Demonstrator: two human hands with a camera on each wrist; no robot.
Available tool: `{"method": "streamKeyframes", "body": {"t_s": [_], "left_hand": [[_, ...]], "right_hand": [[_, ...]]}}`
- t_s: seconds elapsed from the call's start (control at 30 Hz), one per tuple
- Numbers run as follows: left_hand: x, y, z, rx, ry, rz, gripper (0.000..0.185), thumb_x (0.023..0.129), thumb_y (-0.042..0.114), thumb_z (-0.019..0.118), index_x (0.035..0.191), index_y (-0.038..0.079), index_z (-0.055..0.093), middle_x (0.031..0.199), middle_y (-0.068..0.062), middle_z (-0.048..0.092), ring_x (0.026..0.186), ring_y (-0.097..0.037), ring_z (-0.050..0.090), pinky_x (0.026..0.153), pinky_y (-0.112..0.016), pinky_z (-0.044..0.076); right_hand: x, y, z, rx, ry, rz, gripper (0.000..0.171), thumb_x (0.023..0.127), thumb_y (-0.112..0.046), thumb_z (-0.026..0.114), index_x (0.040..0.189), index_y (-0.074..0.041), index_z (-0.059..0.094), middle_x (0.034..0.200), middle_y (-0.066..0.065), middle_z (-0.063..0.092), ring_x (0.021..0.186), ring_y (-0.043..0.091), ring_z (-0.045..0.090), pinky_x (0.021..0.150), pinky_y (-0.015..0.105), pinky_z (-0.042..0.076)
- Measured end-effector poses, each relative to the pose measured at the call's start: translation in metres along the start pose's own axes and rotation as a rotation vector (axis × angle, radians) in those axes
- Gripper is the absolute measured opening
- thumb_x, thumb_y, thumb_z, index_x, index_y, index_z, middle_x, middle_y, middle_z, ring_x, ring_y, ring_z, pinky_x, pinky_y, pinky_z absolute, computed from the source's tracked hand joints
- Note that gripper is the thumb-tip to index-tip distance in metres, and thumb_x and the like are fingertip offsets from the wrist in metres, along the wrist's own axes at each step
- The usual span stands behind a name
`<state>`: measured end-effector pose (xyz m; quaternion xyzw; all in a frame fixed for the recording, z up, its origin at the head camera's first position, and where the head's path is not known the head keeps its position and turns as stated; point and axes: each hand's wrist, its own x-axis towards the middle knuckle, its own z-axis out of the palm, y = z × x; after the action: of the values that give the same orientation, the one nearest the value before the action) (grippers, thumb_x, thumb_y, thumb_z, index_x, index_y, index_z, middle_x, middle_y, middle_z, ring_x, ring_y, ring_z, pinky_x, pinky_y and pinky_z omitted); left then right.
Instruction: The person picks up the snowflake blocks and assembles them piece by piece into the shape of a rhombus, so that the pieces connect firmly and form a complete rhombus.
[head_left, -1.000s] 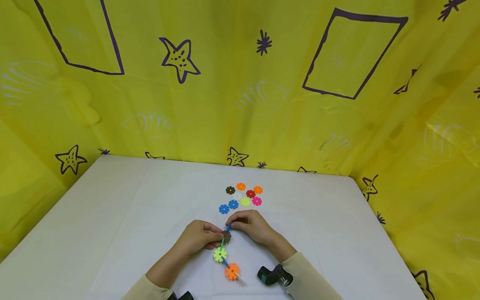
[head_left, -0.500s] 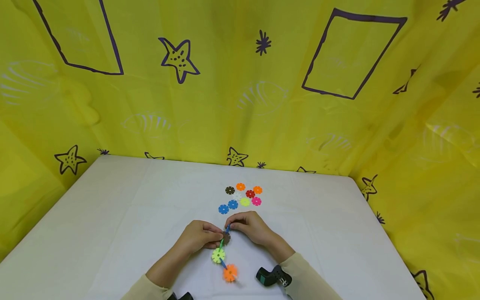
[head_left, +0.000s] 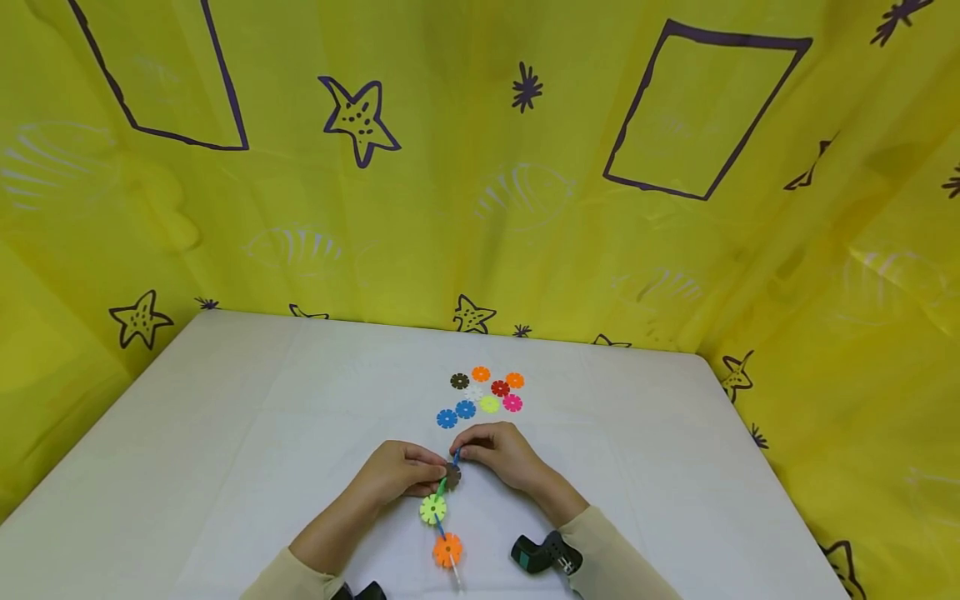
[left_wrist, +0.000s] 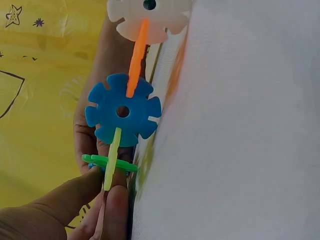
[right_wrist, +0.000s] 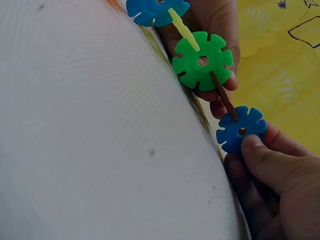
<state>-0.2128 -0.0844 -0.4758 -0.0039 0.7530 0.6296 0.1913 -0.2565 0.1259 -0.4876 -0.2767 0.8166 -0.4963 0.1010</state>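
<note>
Hands point(head_left: 405, 475) point(head_left: 501, 454) pinch a chain of snowflake discs point(head_left: 433, 508) over the table point(head_left: 225, 433).

You have nine loose snowflake discs point(head_left: 481, 392) clustered near the tabletop's point(head_left: 225, 433) far edge: two orange, two blue, one each brown, red, pink, yellow-green and white. One linked chain point(head_left: 441, 517) lies near its front edge.

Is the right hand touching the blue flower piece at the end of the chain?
Touching. The right wrist view shows the right hand pinching the blue flower piece, thumb pressed on its edge.
</note>
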Motion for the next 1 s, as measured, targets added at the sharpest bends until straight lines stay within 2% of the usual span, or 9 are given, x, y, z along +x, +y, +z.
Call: {"method": "streamKeyframes", "body": {"t_s": [0.5, 1.0], "left_hand": [[0.0006, 0.0000, -0.0032, -0.024, -0.084, 0.013, 0.022, 0.085, 0.005, 0.074, 0.102, -0.009, 0.070, 0.085, -0.012, 0.075, 0.069, -0.012, 0.069, 0.066, -0.028, 0.061], [0.0001, -0.0003, 0.0014, -0.064, 0.022, 0.007, 0.023, 0.081, 0.005, 0.077, 0.100, -0.008, 0.073, 0.085, -0.012, 0.075, 0.065, -0.009, 0.068, 0.066, -0.026, 0.060]], "right_hand": [[-0.0012, -0.0005, 0.0007, 0.038, 0.000, 0.006, 0.010, 0.090, -0.007, 0.069, 0.098, -0.008, 0.076, 0.096, 0.004, 0.074, 0.089, 0.005, 0.065, 0.083, 0.020, 0.054], [-0.0018, 0.0044, 0.0012, 0.030, -0.007, -0.031, 0.012, 0.093, -0.006, 0.065, 0.099, -0.007, 0.075, 0.095, 0.006, 0.074, 0.089, 0.006, 0.063, 0.083, 0.020, 0.053]]}}
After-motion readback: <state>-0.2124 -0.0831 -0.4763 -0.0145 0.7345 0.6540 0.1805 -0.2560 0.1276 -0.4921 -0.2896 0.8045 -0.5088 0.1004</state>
